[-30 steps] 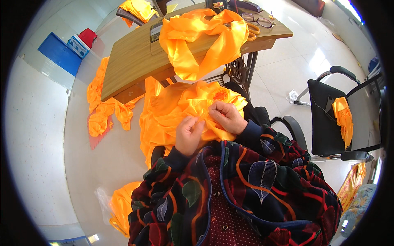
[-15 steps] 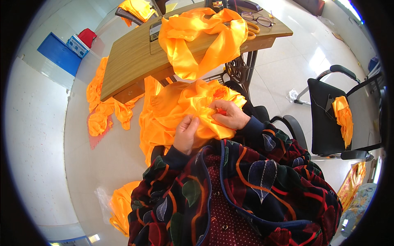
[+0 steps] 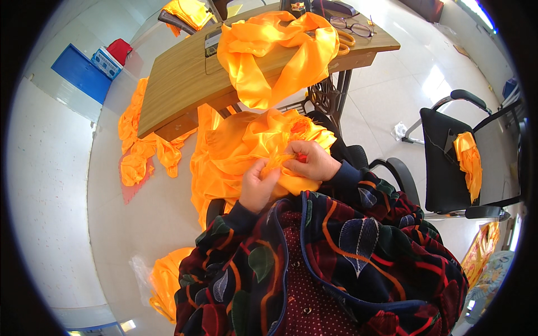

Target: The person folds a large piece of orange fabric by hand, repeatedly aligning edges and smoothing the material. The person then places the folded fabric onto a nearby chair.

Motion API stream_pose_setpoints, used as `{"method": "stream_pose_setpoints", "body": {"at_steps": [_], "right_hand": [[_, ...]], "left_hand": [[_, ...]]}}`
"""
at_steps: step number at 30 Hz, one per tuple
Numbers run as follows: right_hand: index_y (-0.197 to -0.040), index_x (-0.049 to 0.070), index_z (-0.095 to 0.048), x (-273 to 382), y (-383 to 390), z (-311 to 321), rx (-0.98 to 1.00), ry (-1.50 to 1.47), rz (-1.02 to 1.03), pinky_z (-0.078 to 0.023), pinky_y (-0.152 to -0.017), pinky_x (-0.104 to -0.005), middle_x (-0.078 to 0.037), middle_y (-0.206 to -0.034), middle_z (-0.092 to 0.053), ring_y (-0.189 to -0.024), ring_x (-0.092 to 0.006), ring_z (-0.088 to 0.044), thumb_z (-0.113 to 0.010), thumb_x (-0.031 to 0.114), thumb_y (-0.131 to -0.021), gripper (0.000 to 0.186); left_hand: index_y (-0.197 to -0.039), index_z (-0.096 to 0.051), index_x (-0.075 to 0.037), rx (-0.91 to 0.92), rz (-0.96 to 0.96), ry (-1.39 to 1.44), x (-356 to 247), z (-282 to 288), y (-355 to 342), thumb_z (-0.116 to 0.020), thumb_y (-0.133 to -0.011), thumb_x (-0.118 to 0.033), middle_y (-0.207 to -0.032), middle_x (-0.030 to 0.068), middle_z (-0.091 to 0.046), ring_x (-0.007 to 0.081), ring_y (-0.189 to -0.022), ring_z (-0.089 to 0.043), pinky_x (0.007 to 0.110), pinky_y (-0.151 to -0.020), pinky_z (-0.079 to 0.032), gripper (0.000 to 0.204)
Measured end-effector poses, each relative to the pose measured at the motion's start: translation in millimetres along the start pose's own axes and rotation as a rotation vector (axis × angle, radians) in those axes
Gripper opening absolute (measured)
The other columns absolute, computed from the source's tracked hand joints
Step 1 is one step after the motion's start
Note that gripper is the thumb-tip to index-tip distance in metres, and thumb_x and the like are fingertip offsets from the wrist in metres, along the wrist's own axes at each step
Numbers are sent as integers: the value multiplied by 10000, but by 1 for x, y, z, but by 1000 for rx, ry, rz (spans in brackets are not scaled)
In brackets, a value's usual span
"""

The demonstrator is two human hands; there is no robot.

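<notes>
A heap of shiny orange satin cloth (image 3: 235, 145) lies over my lap and hangs down on the left. My left hand (image 3: 258, 186) pinches a gathered edge of it between thumb and fingers. Close beside it, my right hand (image 3: 315, 162) is closed on the same gathered bit of cloth. A small red object (image 3: 301, 158) shows in the curl of my right fingers; its kind is mostly hidden. Frayed thread ends (image 3: 302, 129) stand up from the cloth just beyond my right hand.
Ahead, a wooden sewing table (image 3: 179, 73) carries more orange cloth (image 3: 252, 56), scissors (image 3: 346, 42) and glasses (image 3: 358, 28). At right is a black chair (image 3: 443, 162) with folded cloth (image 3: 468, 162). Orange cloth (image 3: 133, 168) lies on the floor at left, near a blue board (image 3: 78, 73).
My left hand has shifted slightly right and its thumb has tilted toward my right hand. The gathered cloth edge between the hands now sticks up. The surroundings look the same.
</notes>
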State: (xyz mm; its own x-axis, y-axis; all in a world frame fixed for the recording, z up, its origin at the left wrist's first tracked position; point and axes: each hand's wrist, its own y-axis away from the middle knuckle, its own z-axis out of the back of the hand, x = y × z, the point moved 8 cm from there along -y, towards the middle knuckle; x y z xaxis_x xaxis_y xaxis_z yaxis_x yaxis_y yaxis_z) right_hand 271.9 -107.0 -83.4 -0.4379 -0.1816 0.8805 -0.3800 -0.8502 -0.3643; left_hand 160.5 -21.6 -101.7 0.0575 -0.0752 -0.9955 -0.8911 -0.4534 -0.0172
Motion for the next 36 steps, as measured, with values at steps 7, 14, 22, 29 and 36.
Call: {"method": "stream_pose_setpoints", "body": {"at_steps": [7, 14, 22, 29, 36], "right_hand": [[-930, 6, -596, 15, -8, 3, 96, -2, 121, -464, -656, -327, -134, -766, -580, -720, -246, -577, -650, 126, -802, 183], [-922, 1, -591, 38, -29, 0, 247, 43, 204, -456, -670, -343, -157, -785, -582, -756, -296, -569, -643, 184, -832, 211], [-1000, 30, -622, 123, -59, 20, 293, -638, -79, -417, -733, -211, 71, -872, -587, -817, -25, -506, -563, 156, -947, 148], [-774, 48, -504, 143, -56, 14, 265, -440, 151, -346, -592, -237, 56, -693, -432, -667, -51, -378, -599, 116, -917, 184], [-702, 26, -424, 86, -36, 12, 138, 20, 126, -265, -491, -278, -28, -616, -296, -573, -90, -287, -664, 145, -847, 305]], "left_hand": [[-1108, -581, -3, -38, 44, 278, -22, 7, 4, -544, -933, -59, -1054, 31, -622, 94, -926, -582, 233, -819, -475, 188], [-1134, -574, 8, 122, 18, 451, -72, 22, -5, -527, -960, -107, -1082, 61, -636, 124, -948, -610, 266, -850, -493, 214], [-1094, -586, -7, 257, -335, -79, -198, 62, -10, -565, -919, -67, -1006, -2, -628, 52, -877, -568, 208, -791, -456, 186], [-943, -582, -14, 158, -279, -277, -198, 70, -11, -552, -948, -145, -851, -60, -539, 21, -786, -468, 187, -719, -392, 135], [-869, -547, -32, -25, -152, -42, -108, 70, -5, -498, -992, -157, -788, -89, -424, 14, -751, -368, 174, -687, -327, 182]]}}
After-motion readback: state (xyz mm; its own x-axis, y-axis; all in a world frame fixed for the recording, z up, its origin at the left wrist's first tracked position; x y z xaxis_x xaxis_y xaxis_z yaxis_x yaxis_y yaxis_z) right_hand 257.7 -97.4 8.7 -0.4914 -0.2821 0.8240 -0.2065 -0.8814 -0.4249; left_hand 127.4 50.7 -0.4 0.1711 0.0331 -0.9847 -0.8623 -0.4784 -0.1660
